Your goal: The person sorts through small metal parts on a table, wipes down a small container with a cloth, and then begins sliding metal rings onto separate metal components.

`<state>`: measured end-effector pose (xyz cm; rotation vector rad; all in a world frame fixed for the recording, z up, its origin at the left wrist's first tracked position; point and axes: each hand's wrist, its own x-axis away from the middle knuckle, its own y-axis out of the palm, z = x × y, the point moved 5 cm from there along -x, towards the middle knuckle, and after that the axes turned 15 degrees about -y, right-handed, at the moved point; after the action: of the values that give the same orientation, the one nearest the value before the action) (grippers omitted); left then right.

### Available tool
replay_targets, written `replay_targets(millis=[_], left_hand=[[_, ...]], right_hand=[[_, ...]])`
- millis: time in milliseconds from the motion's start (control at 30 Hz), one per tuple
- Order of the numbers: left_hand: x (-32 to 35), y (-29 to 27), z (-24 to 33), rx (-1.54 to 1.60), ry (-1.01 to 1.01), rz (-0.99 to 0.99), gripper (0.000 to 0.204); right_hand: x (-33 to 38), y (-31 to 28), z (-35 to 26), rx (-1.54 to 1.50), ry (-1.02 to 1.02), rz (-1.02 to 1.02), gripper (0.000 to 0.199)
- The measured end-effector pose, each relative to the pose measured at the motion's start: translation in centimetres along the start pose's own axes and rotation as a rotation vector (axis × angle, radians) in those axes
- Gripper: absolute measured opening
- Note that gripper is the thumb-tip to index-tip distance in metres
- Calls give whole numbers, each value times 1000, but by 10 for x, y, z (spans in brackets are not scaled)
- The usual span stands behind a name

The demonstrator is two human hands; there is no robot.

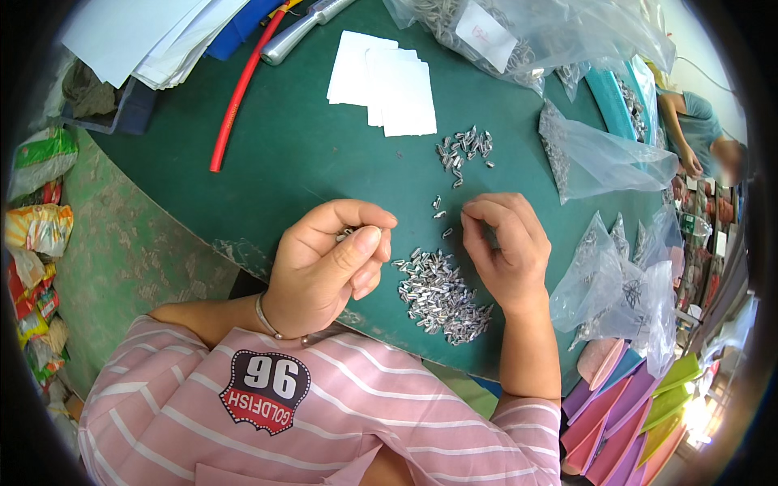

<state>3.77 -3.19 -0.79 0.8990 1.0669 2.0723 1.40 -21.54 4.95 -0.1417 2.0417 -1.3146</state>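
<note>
My left hand (328, 257) is closed, its fingers curled and the thumb bent over them. Small silvery metal clips (346, 234) show inside the curl of its fingers. Across from it, my right hand (512, 249) has thumb and forefinger drawn together; whether anything is between their tips is too small to tell. A large heap of small metal clips (442, 298) lies on the green table between my hands, near its front edge. Beyond the hands is a smaller group of metal clips (463, 152), with a few loose clips (438, 214) scattered between the two.
White paper cards (403, 93) lie at the far middle, left of a clear bag of metal parts (519, 40). More part-filled bags (604, 158) line the right side. A red rod (235, 101) rests at left. Coloured bins (616, 413) stand lower right; another person (698, 134) is beyond.
</note>
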Motion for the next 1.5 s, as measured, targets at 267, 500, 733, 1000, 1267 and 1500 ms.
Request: replay_targets(millis=[267,500,733,1000,1267,1500], left_hand=[[0,0,0,11,-10,2,18],[-1,2,1,-47,9,2,16],[-1,0,0,0,-3,-9,17],[0,0,0,3,1,-14,18],[0,0,0,23,-12,-5,18],[0,1,1,16,-8,4,17]], right_hand=[[12,2,-3,-199,157,227,35],[13,-1,-4,-174,161,134,36],[5,-5,-9,-211,103,23,28],[1,1,-13,-198,111,-161,21],[-5,9,-6,-64,149,-129,17],[-19,11,-7,-57,13,-132,23]])
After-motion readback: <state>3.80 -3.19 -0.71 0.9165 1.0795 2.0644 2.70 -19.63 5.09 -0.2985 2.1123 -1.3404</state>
